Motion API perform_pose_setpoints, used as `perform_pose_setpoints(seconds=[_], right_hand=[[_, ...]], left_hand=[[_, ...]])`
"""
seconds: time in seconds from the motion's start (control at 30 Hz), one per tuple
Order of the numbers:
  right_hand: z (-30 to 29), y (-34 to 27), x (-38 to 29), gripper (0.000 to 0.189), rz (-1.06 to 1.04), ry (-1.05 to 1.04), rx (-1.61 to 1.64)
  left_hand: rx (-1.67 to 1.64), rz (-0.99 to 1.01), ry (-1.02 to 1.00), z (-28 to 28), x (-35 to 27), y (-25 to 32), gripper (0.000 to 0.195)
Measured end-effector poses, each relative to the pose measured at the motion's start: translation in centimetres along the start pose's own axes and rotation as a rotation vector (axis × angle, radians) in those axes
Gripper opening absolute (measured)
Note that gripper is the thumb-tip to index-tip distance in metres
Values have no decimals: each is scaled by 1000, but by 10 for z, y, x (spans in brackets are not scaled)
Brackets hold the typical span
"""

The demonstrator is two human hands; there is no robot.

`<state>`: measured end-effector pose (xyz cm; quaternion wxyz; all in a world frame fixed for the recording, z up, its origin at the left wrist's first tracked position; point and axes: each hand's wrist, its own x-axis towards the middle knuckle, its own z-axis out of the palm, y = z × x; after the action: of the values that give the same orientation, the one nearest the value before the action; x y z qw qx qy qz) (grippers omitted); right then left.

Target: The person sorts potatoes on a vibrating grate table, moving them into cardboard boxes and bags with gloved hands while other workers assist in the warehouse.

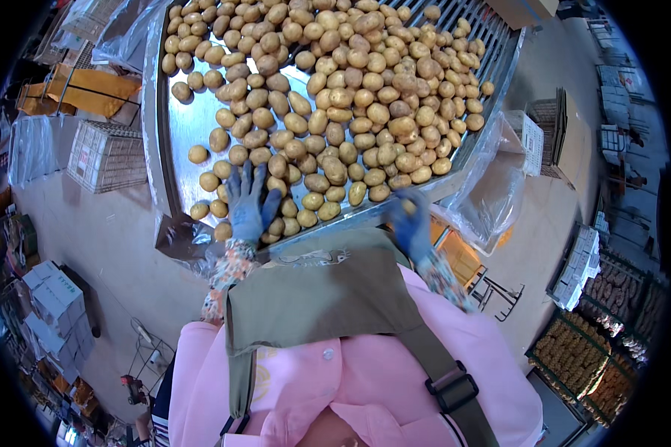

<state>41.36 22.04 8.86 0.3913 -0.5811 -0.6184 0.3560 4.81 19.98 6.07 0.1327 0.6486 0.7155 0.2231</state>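
Potatoes point(335, 167) cover much of the metal sorting table point(181, 134) in front of me, loose at the left and heaped at the right. In a blue work glove, my left hand point(247, 204) rests palm down among potatoes near the table's front left corner, fingers forward and thumb out to the right. My right hand point(411, 223), also gloved and blurred, is at the front rim. Its fingers are curled, and a small tan potato point(408, 207) shows between them.
A plastic-lined box point(489, 195) adjoins the table's right side; another plastic-lined carton point(187, 240) is below its left corner. A white crate point(107, 156) stands left. Slatted bars point(497, 53) form the table's far right. Stacked cartons point(58, 302) stand on the floor. A person's arm point(143, 427) shows lower left.
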Motion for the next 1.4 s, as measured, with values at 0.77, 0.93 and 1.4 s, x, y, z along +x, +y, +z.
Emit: perform_pose_setpoints(seconds=[0.77, 0.93, 1.4], right_hand=[[165, -75, 98, 61, -513, -1221, -165], [86, -54, 129, 77, -647, -1132, -982], [194, -62, 169, 46, -808, -1200, -618]], left_hand=[[367, -288, -89, -11, -24, -41, 51], [269, -304, -261, -41, -119, -49, 58], [213, -240, 58, -20, 141, -35, 66]])
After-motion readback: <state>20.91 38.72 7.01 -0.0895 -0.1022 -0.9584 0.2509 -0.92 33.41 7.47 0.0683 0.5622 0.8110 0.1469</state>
